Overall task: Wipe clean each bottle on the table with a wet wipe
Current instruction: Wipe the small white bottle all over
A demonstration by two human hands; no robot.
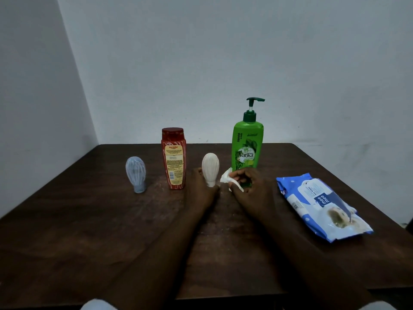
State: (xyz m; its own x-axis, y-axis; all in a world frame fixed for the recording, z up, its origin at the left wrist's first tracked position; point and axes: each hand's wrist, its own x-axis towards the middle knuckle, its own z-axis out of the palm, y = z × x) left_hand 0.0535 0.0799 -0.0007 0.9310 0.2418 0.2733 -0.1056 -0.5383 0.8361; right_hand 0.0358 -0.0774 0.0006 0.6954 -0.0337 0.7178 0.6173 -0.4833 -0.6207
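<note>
Several bottles stand on the dark wooden table. A small grey-blue ribbed bottle stands cap down at the left. To its right stands a red bottle. A small cream ribbed bottle stands cap down in the middle, and my left hand grips its base. A tall green pump bottle stands behind my right hand. That hand pinches a crumpled white wet wipe, held just right of the cream bottle.
A blue and white pack of wet wipes lies flat on the right side of the table. A pale wall rises behind the table's far edge, and the left wall meets it at the corner.
</note>
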